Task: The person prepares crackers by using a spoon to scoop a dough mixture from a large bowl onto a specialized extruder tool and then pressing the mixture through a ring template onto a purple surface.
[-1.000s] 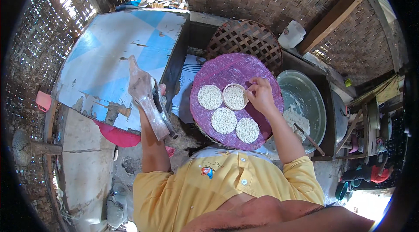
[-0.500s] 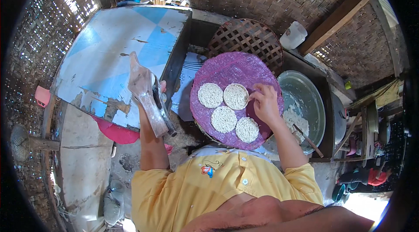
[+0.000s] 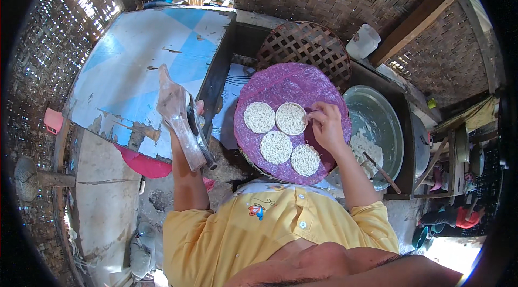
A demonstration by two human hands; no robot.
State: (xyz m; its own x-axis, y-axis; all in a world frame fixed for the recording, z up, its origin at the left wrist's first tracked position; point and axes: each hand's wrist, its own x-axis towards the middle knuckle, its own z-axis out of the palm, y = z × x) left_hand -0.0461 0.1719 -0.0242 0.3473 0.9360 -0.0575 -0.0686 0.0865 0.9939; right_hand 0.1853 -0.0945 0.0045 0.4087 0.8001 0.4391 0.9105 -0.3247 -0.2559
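My left hand (image 3: 200, 108) is closed round a wooden hand press (image 3: 175, 104), held upright left of a round purple cloth-covered tray (image 3: 286, 84). The press hides most of that hand. Four lacy white discs of thin strands, like noodles, lie on the cloth: a disc (image 3: 259, 117) at left, one (image 3: 275, 147) below it, another (image 3: 306, 160) at lower right, and a fourth inside a shallow ring (image 3: 292, 134). With fingers pinched, my right hand (image 3: 327, 125) grips the right edge of this ring, which rests on the cloth.
Right of the tray stands a large metal basin (image 3: 396, 125) with white dough (image 3: 372, 147) and a wooden stick (image 3: 381, 172). An open-weave basket (image 3: 307, 44) leans behind the tray. A blue-and-white worn tabletop (image 3: 145, 66) lies to the left. A white plastic container (image 3: 363, 42) sits at the back.
Almost nothing differs. The press in my left hand has shifted very slightly left, and my right hand stays at the ring's edge.
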